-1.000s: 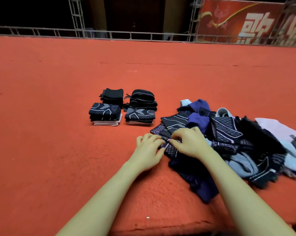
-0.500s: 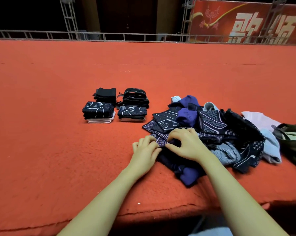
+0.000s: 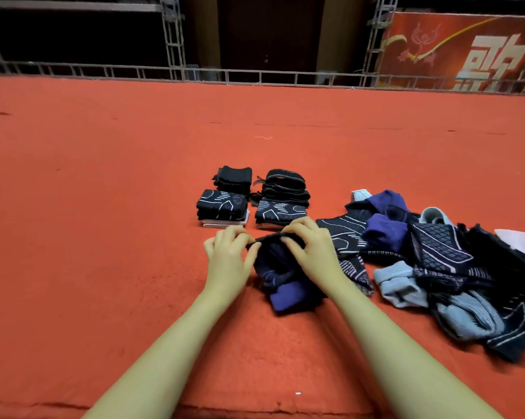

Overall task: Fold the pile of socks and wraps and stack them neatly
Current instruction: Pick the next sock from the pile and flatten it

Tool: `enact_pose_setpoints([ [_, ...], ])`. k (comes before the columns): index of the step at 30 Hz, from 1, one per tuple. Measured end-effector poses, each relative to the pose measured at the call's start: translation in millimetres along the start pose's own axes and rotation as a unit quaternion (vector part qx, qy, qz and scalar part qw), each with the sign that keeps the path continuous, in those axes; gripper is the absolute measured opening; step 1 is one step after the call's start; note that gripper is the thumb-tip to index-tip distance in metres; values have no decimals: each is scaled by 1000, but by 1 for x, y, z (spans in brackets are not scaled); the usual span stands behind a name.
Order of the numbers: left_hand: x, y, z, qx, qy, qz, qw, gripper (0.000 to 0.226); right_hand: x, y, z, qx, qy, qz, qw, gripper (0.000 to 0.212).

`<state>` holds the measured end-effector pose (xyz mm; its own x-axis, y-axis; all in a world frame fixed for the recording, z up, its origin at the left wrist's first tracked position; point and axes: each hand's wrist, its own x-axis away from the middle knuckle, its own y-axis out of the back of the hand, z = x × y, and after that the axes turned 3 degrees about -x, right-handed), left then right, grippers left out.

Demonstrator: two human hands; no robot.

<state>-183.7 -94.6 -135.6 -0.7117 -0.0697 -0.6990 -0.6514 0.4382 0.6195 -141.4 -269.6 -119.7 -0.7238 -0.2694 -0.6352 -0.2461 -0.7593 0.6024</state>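
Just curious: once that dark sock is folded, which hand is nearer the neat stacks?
Probably the left hand: it grips the sock on the side toward the stacks.

Red carpet (image 3: 104,237), railing (image 3: 134,70), banner (image 3: 467,49)

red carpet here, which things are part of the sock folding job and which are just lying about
Part of the job:
left hand
right hand
dark sock both hands grip
unfolded pile
four folded stacks

Just lying about:
red banner
metal railing
loose thread
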Motion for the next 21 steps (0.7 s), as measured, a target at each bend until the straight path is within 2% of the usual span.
enact_pose_setpoints([
  [4, -20, 0, 21, -115, 19, 41, 992, 28, -6, -19, 2, 46, -8, 22, 999, 43],
  [5, -23, 0, 22, -145, 43, 79, 985, 30, -5, -20, 1, 53, -13, 41, 998, 49],
  [7, -23, -3, 20, -173, 95, 174, 965, 48, 4, -20, -5, 61, -26, 89, 994, 55],
  [8, -20, -6, 19, -173, 91, 208, 958, 53, 12, -20, -9, 57, -37, 104, 992, 56],
  [10, -6, -11, 10, -142, 36, 244, 959, 48, 31, -20, -19, 43, -74, 121, 989, 57],
  [12, 13, -14, 4, -124, -4, 235, 964, 48, 49, -22, -24, 40, -89, 120, 988, 64],
  [14, 32, -17, 0, -97, 10, 200, 975, 54, 57, -24, -25, 47, -77, 109, 990, 66],
  [17, 51, -22, -1, -42, 40, 179, 982, 48, 59, -25, -24, 92, -57, 106, 988, 64],
  [21, 57, -20, 2, -5, -10, 119, 993, 43, 59, -27, -22, 135, -47, 124, 982, 64],
])
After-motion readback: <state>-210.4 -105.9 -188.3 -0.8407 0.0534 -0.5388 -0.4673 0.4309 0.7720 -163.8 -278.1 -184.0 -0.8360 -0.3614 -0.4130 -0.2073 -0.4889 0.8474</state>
